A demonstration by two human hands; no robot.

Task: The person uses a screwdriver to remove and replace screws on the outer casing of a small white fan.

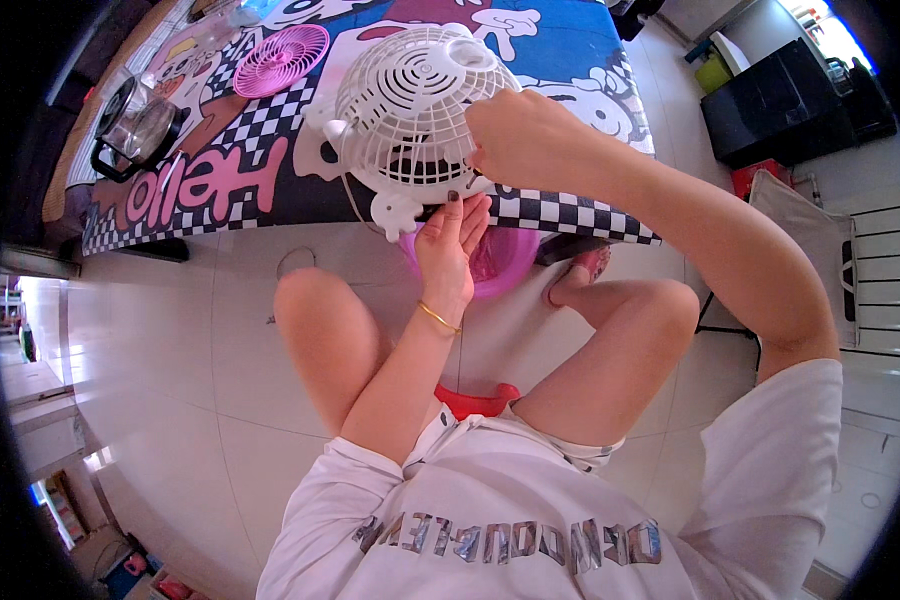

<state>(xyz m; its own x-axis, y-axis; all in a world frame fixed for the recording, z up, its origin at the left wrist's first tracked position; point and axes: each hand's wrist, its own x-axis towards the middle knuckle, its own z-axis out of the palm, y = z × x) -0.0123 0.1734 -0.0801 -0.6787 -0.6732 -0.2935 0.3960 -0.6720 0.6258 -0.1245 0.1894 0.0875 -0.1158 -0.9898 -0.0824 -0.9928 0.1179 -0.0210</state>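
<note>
A white plastic fan housing (402,110) with a round slotted grille lies at the table's front edge, its grille facing up. My right hand (515,138) is closed in a fist against the housing's right side. A small dark tip shows below that fist, but what the fingers hold is hidden. At the front rim, my left hand (454,245) is open, palm upward, with straight fingers. One of its fingertips touches the rim beside a white rounded tab (395,214). A thin cord hangs at the housing's left.
On the printed tablecloth (240,205) lie a pink round fan grille (281,61) and, farther left, a glass carafe (135,128) with a black handle. A pink basin (510,265) stands below the table edge. To the right are a metal rack (885,275) and a black cabinet (778,105).
</note>
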